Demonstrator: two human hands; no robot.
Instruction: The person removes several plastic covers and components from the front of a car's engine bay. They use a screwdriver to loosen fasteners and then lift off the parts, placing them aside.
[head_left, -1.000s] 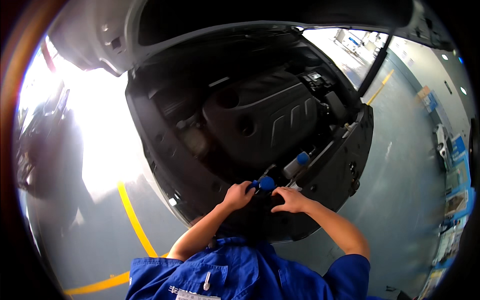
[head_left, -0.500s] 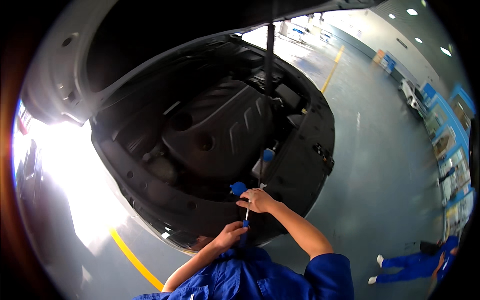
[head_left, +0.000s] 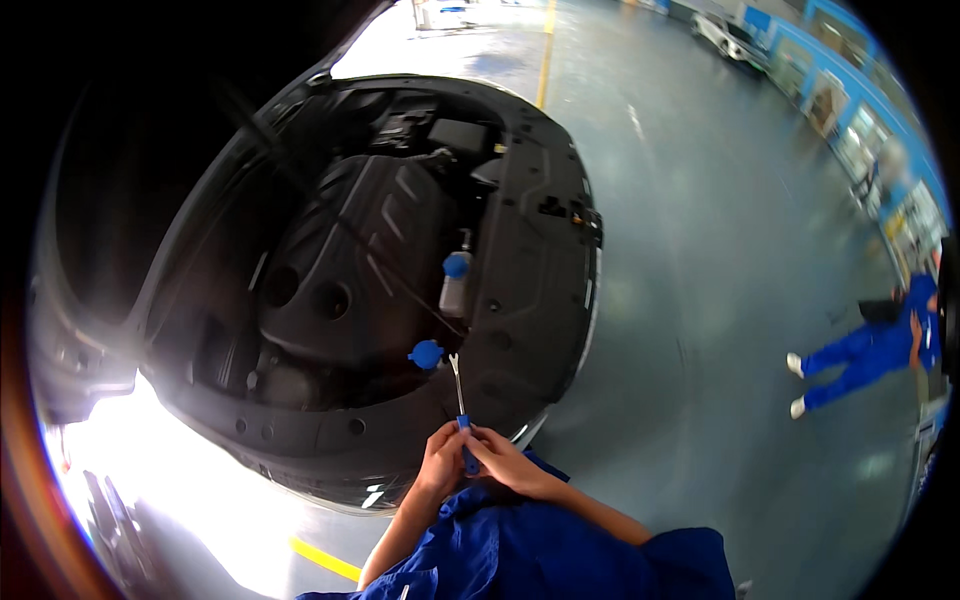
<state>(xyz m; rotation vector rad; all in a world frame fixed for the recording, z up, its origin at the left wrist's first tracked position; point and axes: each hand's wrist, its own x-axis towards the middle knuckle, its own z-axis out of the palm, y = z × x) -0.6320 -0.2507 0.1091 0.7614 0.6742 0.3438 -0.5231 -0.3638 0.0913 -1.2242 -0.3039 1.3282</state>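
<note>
Two hands [head_left: 440, 460] [head_left: 502, 463] grip forked metal tool [head_left: 460, 397].

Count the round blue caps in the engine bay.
2: one round blue cap left of the blue-handled metal tool, a second cap on the whitish plastic reservoir. Others may be hidden.

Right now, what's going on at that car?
A person's left hand and right hand hold a blue-handled, fork-tipped tool at the front of a car with its hood up. The tip shows just right of a blue cap. Off to the right is a co-worker in blue.
</note>
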